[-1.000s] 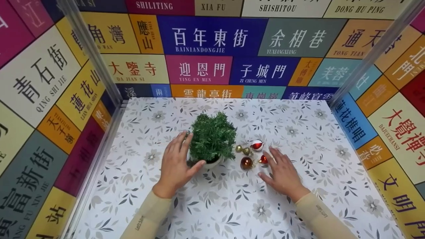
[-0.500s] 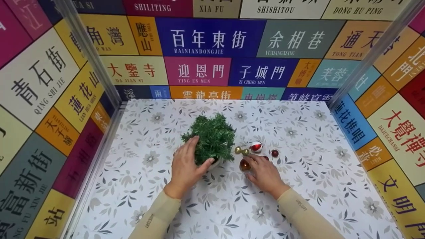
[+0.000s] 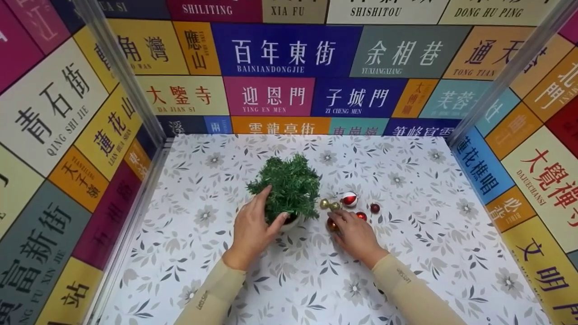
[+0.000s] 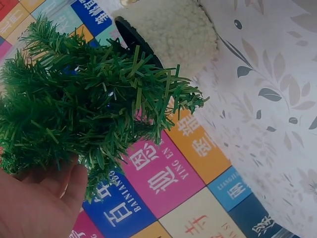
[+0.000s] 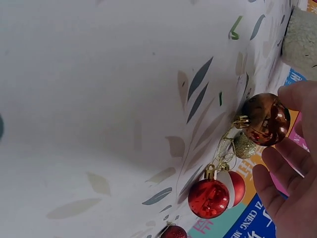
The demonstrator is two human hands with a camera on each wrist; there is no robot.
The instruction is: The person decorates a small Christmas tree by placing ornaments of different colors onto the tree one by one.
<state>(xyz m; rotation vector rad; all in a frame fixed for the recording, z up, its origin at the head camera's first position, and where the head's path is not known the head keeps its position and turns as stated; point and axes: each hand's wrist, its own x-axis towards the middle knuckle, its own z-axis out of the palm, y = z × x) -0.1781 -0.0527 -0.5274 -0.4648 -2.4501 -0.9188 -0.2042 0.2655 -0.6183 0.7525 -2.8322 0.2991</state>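
Observation:
A small artificial pine tree stands in a pale fuzzy pot on the table. My left hand rests against its near left side, fingers touching the branches and thumb apart. To the tree's right, my right hand pinches a shiny brown Christmas ball between thumb and fingertips, close to the tabletop. Around it lie a red ball, a red-and-white ball, small gold balls and a dark red ball. The right fingers partly cover the brown ball in the head view.
A white floral-patterned cloth covers the table. Panels with coloured Chinese place-name signs enclose it at the back and both sides. Tiny green bits lie on the cloth near the ornaments.
My left hand has moved right onto the tree. My right hand has moved left from the red ball to the brown ball, uncovering the dark red ball, and its fingers have drawn in on the brown one.

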